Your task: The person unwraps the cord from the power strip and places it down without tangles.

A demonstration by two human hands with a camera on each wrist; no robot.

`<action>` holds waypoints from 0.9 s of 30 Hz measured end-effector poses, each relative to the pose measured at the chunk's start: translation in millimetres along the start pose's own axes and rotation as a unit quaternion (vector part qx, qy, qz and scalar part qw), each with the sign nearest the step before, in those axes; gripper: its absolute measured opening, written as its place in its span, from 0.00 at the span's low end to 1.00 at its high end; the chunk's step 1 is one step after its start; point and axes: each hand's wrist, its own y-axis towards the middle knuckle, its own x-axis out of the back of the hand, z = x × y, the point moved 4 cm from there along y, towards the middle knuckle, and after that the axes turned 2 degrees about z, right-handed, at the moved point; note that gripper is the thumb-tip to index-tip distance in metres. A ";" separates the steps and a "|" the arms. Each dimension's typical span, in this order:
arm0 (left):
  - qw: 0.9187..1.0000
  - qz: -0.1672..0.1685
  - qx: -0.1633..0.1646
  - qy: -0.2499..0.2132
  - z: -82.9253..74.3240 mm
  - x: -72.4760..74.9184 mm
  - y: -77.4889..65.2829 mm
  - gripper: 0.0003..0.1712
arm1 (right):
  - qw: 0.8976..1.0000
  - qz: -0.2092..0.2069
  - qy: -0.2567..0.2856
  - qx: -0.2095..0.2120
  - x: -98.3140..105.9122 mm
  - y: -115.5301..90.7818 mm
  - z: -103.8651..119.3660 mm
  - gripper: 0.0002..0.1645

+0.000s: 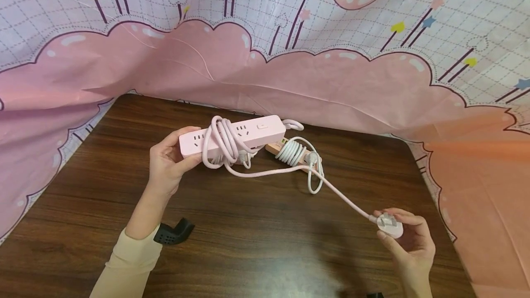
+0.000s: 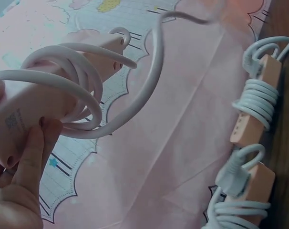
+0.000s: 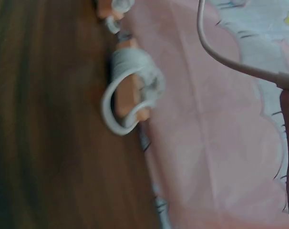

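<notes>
My left hand [image 1: 171, 160] grips the left end of a pink power strip [image 1: 240, 136], held above the wooden table [image 1: 248, 233]. Its pink cord [image 1: 225, 144] is looped several times around the strip's middle, and a loose length [image 1: 339, 194] runs right to the pink plug [image 1: 389, 225], which my right hand [image 1: 407, 238] pinches. In the left wrist view my fingers [image 2: 32, 157] curl under the pink power strip [image 2: 44, 98] and the pink cord [image 2: 80, 81] loops around it. The right wrist view shows only the cord [image 3: 221, 55] against the cloth.
An orange power strip [image 1: 291, 151] wrapped in white cord lies on the table behind the pink one, also visible as the orange power strip [image 2: 256, 102] and the orange power strip [image 3: 130, 93]. A pink cartoon cloth [image 1: 290, 77] drapes around the table's back and sides. A black wrist strap [image 1: 174, 232] sits by my left sleeve.
</notes>
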 end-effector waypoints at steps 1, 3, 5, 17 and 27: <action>1.000 -0.003 -0.001 0.001 -1.2 -0.2 0.7 0.22 | 1.000 0.001 -0.012 -0.017 3.0 -5.3 -2.8 0.26; 1.000 -0.007 -0.002 -0.007 -3.7 -1.1 1.9 0.22 | 0.998 0.006 -0.044 -0.049 8.8 -15.6 -9.7 0.27; 1.000 -0.007 -0.004 -0.015 -5.5 -2.9 2.4 0.22 | 0.994 0.016 -0.080 -0.078 14.9 -26.1 -18.2 0.27; 1.000 -0.001 0.001 -0.017 -5.9 -16.2 5.4 0.23 | 0.835 0.103 -0.503 -0.195 9.1 -53.1 -53.3 0.35; 1.000 0.005 0.005 -0.024 -6.5 -22.1 6.0 0.22 | 0.750 0.176 -0.620 -0.150 1.6 -56.3 -64.2 0.34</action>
